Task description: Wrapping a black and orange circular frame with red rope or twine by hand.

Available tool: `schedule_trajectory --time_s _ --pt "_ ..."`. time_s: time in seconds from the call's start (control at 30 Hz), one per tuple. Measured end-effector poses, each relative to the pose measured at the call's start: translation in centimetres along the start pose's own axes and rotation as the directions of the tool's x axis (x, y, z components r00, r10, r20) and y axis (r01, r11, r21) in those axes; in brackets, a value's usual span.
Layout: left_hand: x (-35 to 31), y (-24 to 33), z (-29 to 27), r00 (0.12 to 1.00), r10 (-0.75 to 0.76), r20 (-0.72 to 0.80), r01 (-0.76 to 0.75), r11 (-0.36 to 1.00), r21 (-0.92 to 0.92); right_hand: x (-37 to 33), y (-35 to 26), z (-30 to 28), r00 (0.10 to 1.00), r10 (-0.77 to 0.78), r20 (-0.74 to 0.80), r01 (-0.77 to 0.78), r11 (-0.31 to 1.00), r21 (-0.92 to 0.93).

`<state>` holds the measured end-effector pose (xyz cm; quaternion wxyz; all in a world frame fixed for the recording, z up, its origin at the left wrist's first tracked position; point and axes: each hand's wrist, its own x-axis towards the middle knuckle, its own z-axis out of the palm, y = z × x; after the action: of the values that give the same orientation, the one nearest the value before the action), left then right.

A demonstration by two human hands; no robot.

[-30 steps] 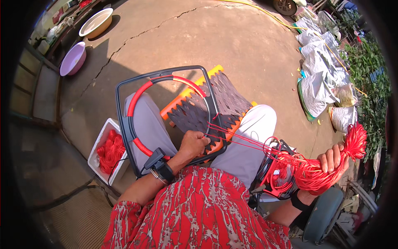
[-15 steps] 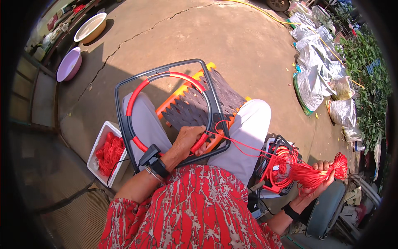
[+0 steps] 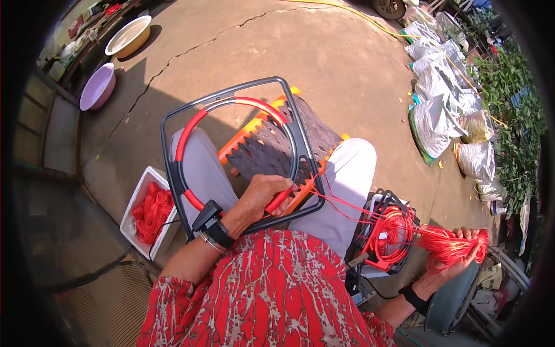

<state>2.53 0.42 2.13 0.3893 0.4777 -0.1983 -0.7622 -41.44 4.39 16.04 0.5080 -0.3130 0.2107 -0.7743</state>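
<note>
A dark frame with rounded corners (image 3: 228, 89) rests over my knees, with a round ring (image 3: 261, 107) inside it. Red cord covers several stretches of the ring; dark bare stretches lie between them. My left hand (image 3: 267, 195) grips the ring's lower right part, its fingers wrapped around a red-covered stretch. Out at the right, my right hand (image 3: 457, 260) is closed around a skein of red cord (image 3: 445, 246). Strands of red cord (image 3: 352, 209) run from the skein across to the ring by my left hand.
A white box (image 3: 128, 222) of red skeins stands at my left. Near my right knee is a stack of dark frames with red-wound rings (image 3: 384, 231). An orange stool with a grey woven seat (image 3: 272, 147) sits between my knees. White sacks (image 3: 433, 124) line the right side; basins (image 3: 98, 88) stand far left.
My right hand has moved slightly right with the skein, and the strands stretch farther out. My left hand stays on the ring, and the frame has barely shifted.
</note>
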Motion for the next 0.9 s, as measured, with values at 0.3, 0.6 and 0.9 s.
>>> schedule_trajectory --time_s 0.3,0.6,0.9 --pt "-0.3 0.7 0.6 0.996 0.078 0.045 -0.075 0.995 -0.072 1.3 -5.4 -1.5 0.99 -0.13 0.059 0.141 0.96 -0.242" --pt "0.5 2.2 -0.3 0.99 0.064 -0.126 -0.064 0.998 0.004 3.5 -13.7 -21.6 0.999 0.027 0.02 -0.024 0.99 -0.141" --pt "0.4 0.9 -0.8 0.982 0.104 -0.156 -0.096 0.994 0.057 2.1 -0.9 -10.4 0.961 0.23 -0.152 -0.256 0.95 -0.182"
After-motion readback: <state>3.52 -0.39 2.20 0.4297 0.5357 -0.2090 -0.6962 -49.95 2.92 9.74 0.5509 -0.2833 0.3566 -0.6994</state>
